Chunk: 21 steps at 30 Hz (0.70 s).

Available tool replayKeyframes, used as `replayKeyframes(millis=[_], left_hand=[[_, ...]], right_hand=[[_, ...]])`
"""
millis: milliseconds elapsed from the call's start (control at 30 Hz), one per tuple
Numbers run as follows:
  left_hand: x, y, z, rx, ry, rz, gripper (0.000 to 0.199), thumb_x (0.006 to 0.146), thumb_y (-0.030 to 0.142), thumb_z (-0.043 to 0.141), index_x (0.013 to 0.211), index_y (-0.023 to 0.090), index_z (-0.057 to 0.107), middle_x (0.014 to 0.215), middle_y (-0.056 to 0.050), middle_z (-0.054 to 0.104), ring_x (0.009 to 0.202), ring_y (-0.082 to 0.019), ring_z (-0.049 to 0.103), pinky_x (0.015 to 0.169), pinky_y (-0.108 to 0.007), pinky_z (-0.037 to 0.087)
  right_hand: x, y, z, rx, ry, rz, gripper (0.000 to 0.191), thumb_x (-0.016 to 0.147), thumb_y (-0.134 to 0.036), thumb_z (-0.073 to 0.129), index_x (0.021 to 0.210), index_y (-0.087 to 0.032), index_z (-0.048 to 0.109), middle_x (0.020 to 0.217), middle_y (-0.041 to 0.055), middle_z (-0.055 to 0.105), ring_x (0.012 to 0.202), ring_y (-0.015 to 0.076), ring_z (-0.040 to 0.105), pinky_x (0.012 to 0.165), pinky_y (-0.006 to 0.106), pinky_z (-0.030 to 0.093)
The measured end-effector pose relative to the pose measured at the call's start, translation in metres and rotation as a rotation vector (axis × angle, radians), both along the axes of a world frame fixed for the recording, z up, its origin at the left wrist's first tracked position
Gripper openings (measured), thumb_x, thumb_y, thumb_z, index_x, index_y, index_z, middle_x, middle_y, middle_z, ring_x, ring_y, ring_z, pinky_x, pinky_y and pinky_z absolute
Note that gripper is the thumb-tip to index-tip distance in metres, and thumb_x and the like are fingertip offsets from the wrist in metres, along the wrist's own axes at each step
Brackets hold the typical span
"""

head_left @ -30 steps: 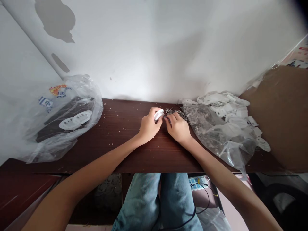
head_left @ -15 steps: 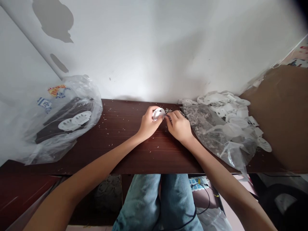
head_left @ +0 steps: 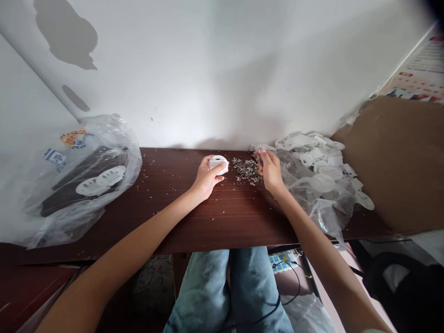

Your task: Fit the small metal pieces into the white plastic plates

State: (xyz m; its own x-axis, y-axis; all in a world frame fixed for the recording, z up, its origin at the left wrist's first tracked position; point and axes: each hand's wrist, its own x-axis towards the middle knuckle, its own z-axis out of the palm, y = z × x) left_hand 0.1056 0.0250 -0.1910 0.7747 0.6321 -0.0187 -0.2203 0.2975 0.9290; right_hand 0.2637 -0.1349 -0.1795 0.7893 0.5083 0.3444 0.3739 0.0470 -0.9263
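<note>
My left hand (head_left: 205, 178) is closed around a white round plastic piece (head_left: 218, 159), its thumb lying across the front. The piece is held just above the dark wooden table. To its right, my right hand (head_left: 269, 169) is raised with the fingers pinched together. A small thin object with a dark bluish part shows between those fingers, but its kind is hard to make out. Between the hands lies a heap of tiny metal parts (head_left: 247, 170), close to my right fingers. The two hands are apart.
A clear plastic bag (head_left: 130, 138) at left holds several white oval plates (head_left: 90, 186). On the right, white plastic pieces (head_left: 321, 147) are piled on another clear bag (head_left: 328, 210), beside a brown cardboard box (head_left: 391, 162). Small white slivers are scattered over the table (head_left: 222, 231).
My right hand has pulled away from the white piece to the right, uncovering the metal heap. My left hand still holds the piece, now turned, slightly further left. The view has shifted a little.
</note>
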Motion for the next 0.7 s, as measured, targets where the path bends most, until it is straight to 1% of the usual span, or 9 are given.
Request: replayKeyframes(millis=[67, 133, 200, 300, 333, 400, 467, 567, 700], left_hand=[[0.000, 0.004, 0.000, 0.020, -0.007, 0.007, 0.065, 0.068, 0.037, 0.096, 0.119, 0.027, 0.057, 0.116, -0.005, 0.072, 0.095, -0.021, 0.073, 0.066, -0.027, 0.051], [0.000, 0.009, 0.001, 0.039, -0.016, 0.016, 0.065, 0.068, 0.036, 0.097, 0.119, 0.027, 0.058, 0.114, -0.005, 0.073, 0.094, -0.022, 0.074, 0.064, -0.026, 0.050], [0.000, 0.012, 0.002, 0.054, -0.017, 0.023, 0.067, 0.067, 0.036, 0.097, 0.120, 0.027, 0.059, 0.115, -0.005, 0.073, 0.094, -0.023, 0.075, 0.062, -0.025, 0.050], [0.001, 0.017, 0.004, 0.071, -0.015, 0.018, 0.067, 0.067, 0.035, 0.098, 0.122, 0.027, 0.061, 0.118, -0.007, 0.074, 0.095, -0.024, 0.076, 0.060, -0.024, 0.049], [0.001, 0.018, 0.004, 0.076, -0.015, 0.015, 0.067, 0.067, 0.036, 0.098, 0.122, 0.027, 0.061, 0.119, -0.007, 0.075, 0.096, -0.024, 0.077, 0.059, -0.023, 0.049], [0.001, 0.019, 0.004, 0.088, -0.014, 0.009, 0.064, 0.071, 0.037, 0.097, 0.124, 0.028, 0.062, 0.120, -0.008, 0.075, 0.098, -0.024, 0.077, 0.060, -0.022, 0.050], [0.001, 0.019, 0.003, 0.129, -0.010, -0.004, 0.060, 0.077, 0.039, 0.092, 0.128, 0.029, 0.061, 0.121, -0.009, 0.075, 0.099, -0.024, 0.077, 0.063, -0.024, 0.054], [-0.002, 0.016, -0.001, 0.333, 0.008, -0.013, 0.053, 0.090, 0.039, 0.080, 0.136, 0.032, 0.057, 0.128, -0.009, 0.073, 0.101, -0.024, 0.078, 0.068, -0.027, 0.059], [-0.006, 0.008, -0.003, 0.703, 0.055, 0.004, 0.041, 0.100, 0.033, 0.063, 0.141, 0.033, 0.058, 0.140, -0.007, 0.067, 0.105, -0.021, 0.074, 0.075, -0.030, 0.060]], right_hand=[[0.004, -0.004, 0.004, 0.019, 0.198, 0.036, 0.051, 0.090, -0.075, 0.060, 0.098, -0.025, 0.064, 0.085, 0.0014, 0.053, 0.055, 0.0114, 0.032, 0.048, 0.029, 0.024], [0.008, -0.009, 0.009, -0.075, 0.264, 0.103, 0.047, 0.082, -0.068, 0.073, 0.093, -0.024, 0.065, 0.082, -0.0001, 0.053, 0.055, 0.0100, 0.031, 0.048, 0.028, 0.021], [0.011, -0.014, 0.013, -0.248, 0.190, 0.154, 0.039, 0.079, -0.058, 0.079, 0.087, -0.022, 0.066, 0.080, 0.0006, 0.058, 0.058, 0.0112, 0.039, 0.051, 0.027, 0.028], [0.013, -0.019, 0.018, -0.484, -0.060, 0.135, 0.025, 0.082, -0.043, 0.075, 0.080, -0.020, 0.070, 0.084, 0.0047, 0.070, 0.076, 0.0184, 0.059, 0.070, 0.031, 0.043], [0.013, -0.020, 0.019, -0.539, -0.126, 0.119, 0.022, 0.083, -0.040, 0.073, 0.079, -0.019, 0.071, 0.087, 0.0058, 0.073, 0.082, 0.0211, 0.063, 0.076, 0.033, 0.045], [0.014, -0.022, 0.023, -0.633, -0.196, 0.124, 0.020, 0.084, -0.038, 0.069, 0.080, -0.019, 0.074, 0.090, 0.0067, 0.077, 0.089, 0.0245, 0.067, 0.081, 0.034, 0.045], [0.015, -0.026, 0.026, -0.729, -0.217, 0.207, 0.021, 0.085, -0.039, 0.070, 0.083, -0.019, 0.076, 0.093, 0.0063, 0.078, 0.090, 0.0250, 0.068, 0.079, 0.034, 0.045], [0.020, -0.034, 0.031, -0.854, -0.251, 0.382, 0.021, 0.084, -0.041, 0.072, 0.090, -0.022, 0.079, 0.097, 0.0046, 0.079, 0.090, 0.0236, 0.068, 0.076, 0.032, 0.044], [0.026, -0.042, 0.033, -0.907, -0.335, 0.428, 0.020, 0.083, -0.038, 0.073, 0.097, -0.023, 0.077, 0.099, 0.0039, 0.077, 0.087, 0.0224, 0.066, 0.073, 0.031, 0.043]])
